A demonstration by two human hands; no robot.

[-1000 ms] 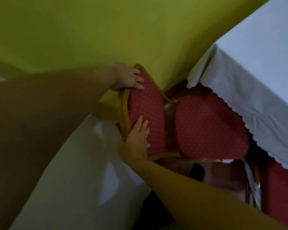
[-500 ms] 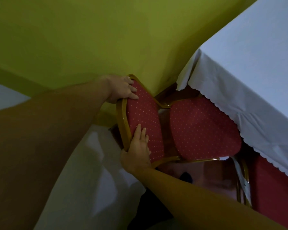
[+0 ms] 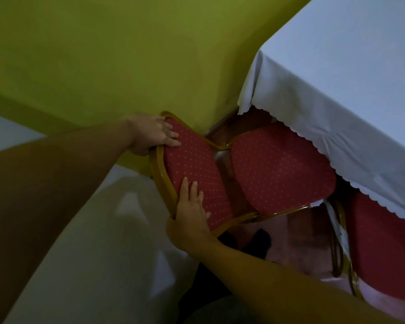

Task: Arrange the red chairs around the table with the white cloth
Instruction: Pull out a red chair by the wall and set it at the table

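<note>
The right hand [image 3: 192,213] is nearest and grips the near side of the backrest of the red chair [image 3: 281,167], fingers flat on the dotted red pad. Farther off, the left hand [image 3: 152,134] grips the top of the gold frame, fingers curled over it. The chair's seat is tucked partly under the table's corner, below the white cloth [image 3: 337,73]. Another red chair [image 3: 384,253] sits beside it along the near edge. A green wall [image 3: 103,54] is behind.

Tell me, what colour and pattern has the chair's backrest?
The backrest is red with small pale dots, in a golden frame; the head view shows it.
</note>
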